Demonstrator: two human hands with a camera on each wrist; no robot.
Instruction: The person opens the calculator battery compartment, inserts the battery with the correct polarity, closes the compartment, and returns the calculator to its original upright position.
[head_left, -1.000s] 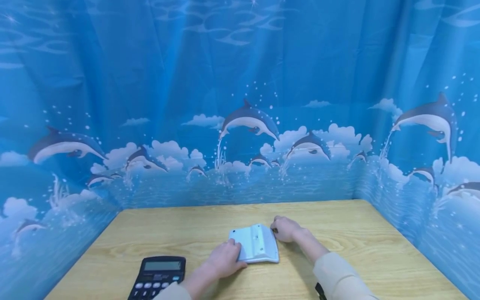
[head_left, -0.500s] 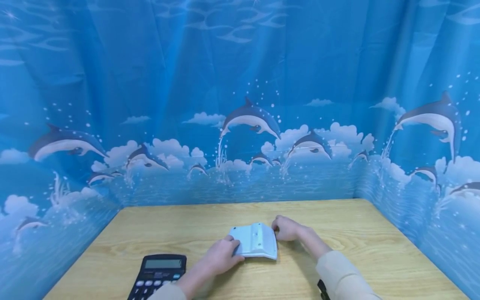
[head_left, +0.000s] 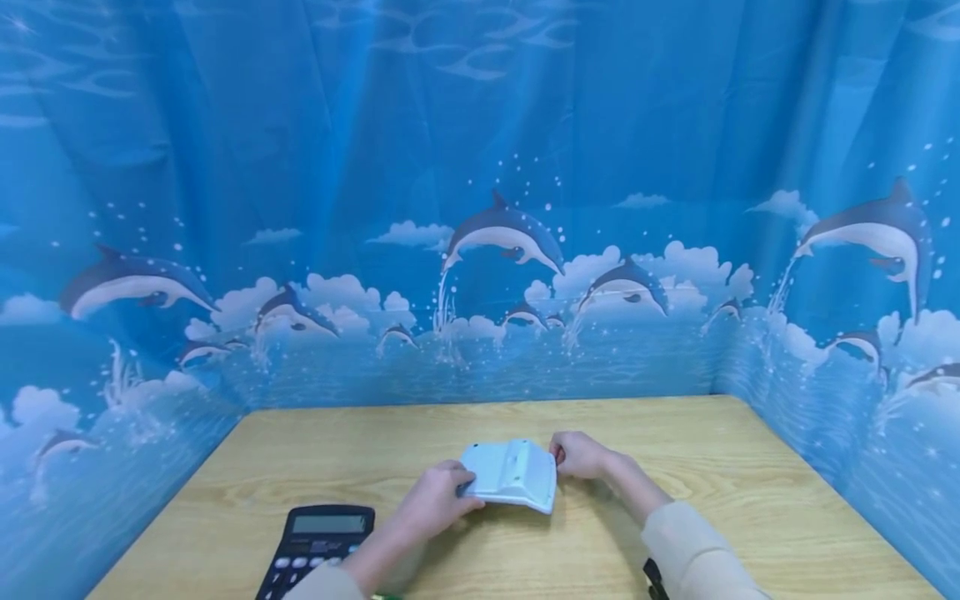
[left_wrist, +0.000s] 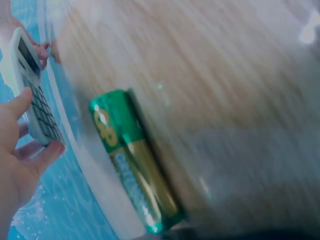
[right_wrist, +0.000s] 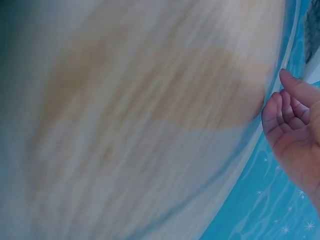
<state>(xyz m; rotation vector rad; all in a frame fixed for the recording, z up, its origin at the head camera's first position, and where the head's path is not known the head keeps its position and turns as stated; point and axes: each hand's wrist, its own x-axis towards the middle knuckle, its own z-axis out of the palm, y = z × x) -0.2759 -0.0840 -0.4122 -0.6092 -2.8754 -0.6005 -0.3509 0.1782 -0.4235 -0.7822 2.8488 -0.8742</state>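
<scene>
Curtained-off booth, blue dolphin-print curtain (head_left: 480, 125) from nine through twelve to three o'clock, wood-grain table (head_left: 330, 454) at six o'clock

Your left hand (head_left: 435, 502) has raised the left side of the white rectangular plastic calculator (head_left: 492, 472), and something green (head_left: 387, 597) now shows beside your pale beige cloth left sleeve (head_left: 326, 585).

Near left is blocked by black calculator (head_left: 318, 546) and battery (left_wrist: 137, 162), centre by white calculator (head_left: 498, 468); passage is offered along right of tabletop (head_left: 757, 492); far side is bounded by curtain (head_left: 480, 125).
</scene>
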